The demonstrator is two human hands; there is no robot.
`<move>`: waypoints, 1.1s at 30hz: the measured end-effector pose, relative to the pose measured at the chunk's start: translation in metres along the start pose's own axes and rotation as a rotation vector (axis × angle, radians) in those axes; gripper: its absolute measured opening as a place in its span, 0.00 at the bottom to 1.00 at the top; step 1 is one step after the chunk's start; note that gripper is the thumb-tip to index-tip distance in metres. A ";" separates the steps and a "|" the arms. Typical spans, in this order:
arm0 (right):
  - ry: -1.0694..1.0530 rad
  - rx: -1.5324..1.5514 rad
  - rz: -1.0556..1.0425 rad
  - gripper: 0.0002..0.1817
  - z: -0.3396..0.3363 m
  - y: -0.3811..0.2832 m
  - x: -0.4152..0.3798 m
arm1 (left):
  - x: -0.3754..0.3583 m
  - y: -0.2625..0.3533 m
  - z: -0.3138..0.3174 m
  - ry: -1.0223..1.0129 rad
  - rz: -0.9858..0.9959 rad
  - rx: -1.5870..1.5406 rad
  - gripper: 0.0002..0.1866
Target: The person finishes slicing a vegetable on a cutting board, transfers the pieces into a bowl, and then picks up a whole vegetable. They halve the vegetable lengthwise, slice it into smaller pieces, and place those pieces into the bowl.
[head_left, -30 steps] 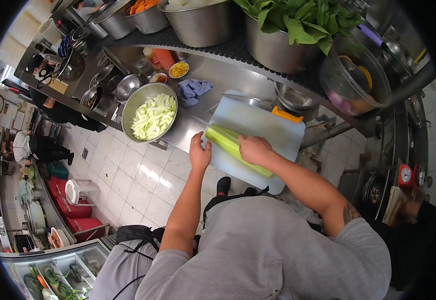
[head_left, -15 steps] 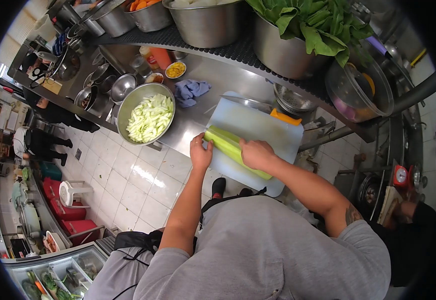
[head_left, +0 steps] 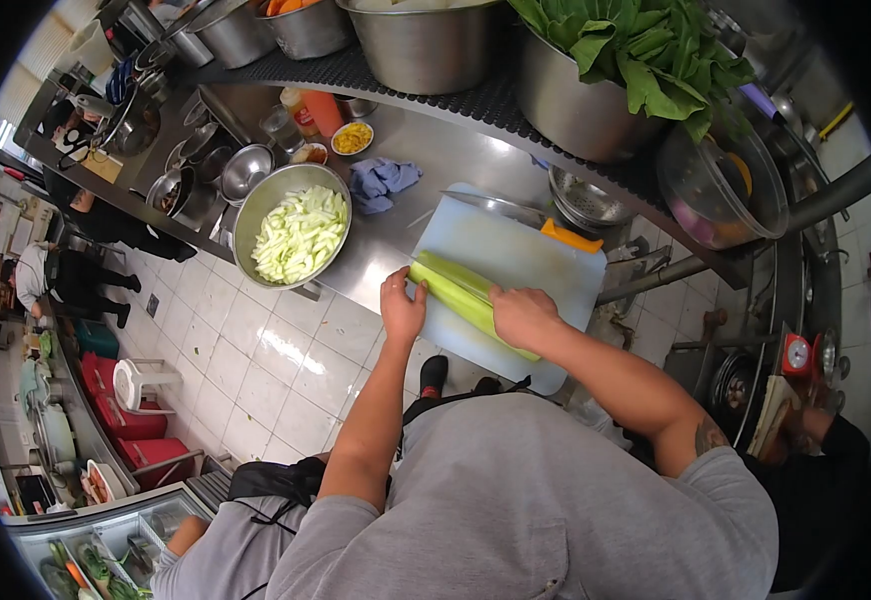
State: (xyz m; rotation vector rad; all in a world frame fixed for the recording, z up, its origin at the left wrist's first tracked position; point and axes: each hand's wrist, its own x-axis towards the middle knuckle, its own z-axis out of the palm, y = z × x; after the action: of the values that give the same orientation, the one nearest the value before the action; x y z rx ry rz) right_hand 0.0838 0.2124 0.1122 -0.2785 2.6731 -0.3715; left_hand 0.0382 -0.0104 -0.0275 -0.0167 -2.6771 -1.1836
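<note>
A long pale-green vegetable (head_left: 456,303) lies slantwise across the white cutting board (head_left: 546,258). My left hand (head_left: 403,305) is closed on its left end, thumb and fingers gripping the side. Over its right part, my right hand (head_left: 524,318) is curled into a fist. A thin greyish edge runs along the vegetable towards that fist; I cannot make out whether it is a blade. At the far side of the board rests a knife with an orange handle (head_left: 571,236). To the left stands a metal bowl (head_left: 244,235) of pale-green cut strips (head_left: 301,232).
A blue cloth (head_left: 384,183) and a small bowl of yellow pieces (head_left: 353,138) sit on the steel counter. Overhead, a shelf (head_left: 456,110) carries large pots and leafy greens (head_left: 646,60). Another person (head_left: 56,275) stands at far left; a sleeve (head_left: 844,440) shows at right.
My right hand has shifted slightly right and down along the vegetable. My left hand stays at its left end. A person's arm has come into view at the lower left.
</note>
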 end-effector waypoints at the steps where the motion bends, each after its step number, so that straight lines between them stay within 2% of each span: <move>1: -0.019 -0.005 0.011 0.16 0.003 0.000 0.002 | 0.000 -0.001 0.000 -0.002 0.013 0.016 0.22; 8: -0.066 0.014 -0.032 0.14 0.026 0.016 0.016 | 0.001 0.022 0.007 0.081 -0.024 0.048 0.27; 11: -0.159 -0.026 0.017 0.13 0.018 0.029 -0.018 | 0.000 0.022 0.010 0.057 -0.030 0.100 0.28; 12: -0.129 -0.019 0.022 0.13 0.028 0.043 -0.031 | 0.001 0.019 0.011 0.055 -0.027 0.100 0.28; 13: -0.099 -0.011 0.027 0.12 0.038 0.059 -0.046 | 0.000 0.013 0.012 0.067 0.004 0.081 0.28; 15: -0.169 -0.021 0.056 0.15 0.024 0.076 -0.087 | -0.003 0.009 0.010 0.081 0.035 0.061 0.27; 17: -0.188 -0.071 0.094 0.14 0.001 0.081 -0.128 | -0.009 0.013 0.003 0.083 0.254 0.194 0.27; 18: -0.215 -0.087 0.154 0.14 0.000 0.090 -0.144 | -0.007 0.021 -0.002 0.080 0.268 0.189 0.27; 20: -0.248 -0.090 0.227 0.13 -0.013 0.103 -0.172 | -0.011 0.037 -0.017 -0.349 0.655 0.295 0.28; 21: -0.290 -0.068 0.252 0.12 -0.029 0.106 -0.182 | -0.013 0.043 -0.020 -0.361 0.655 0.293 0.28; 23: -0.343 -0.043 0.276 0.12 -0.035 0.119 -0.200 | -0.011 0.052 -0.020 -0.457 0.693 0.479 0.28; 27: -0.260 0.103 0.298 0.13 -0.020 0.139 -0.226 | -0.007 0.045 -0.022 -0.470 0.764 0.575 0.29; 33: -0.219 0.282 0.321 0.14 -0.006 0.144 -0.254 | 0.001 0.049 -0.022 -0.517 0.727 0.557 0.29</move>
State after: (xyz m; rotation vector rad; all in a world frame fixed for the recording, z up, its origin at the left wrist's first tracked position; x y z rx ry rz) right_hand 0.2873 0.4128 0.1716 0.1830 2.3595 -0.5700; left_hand 0.0466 0.0069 0.0231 -1.2220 -2.8670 -0.2100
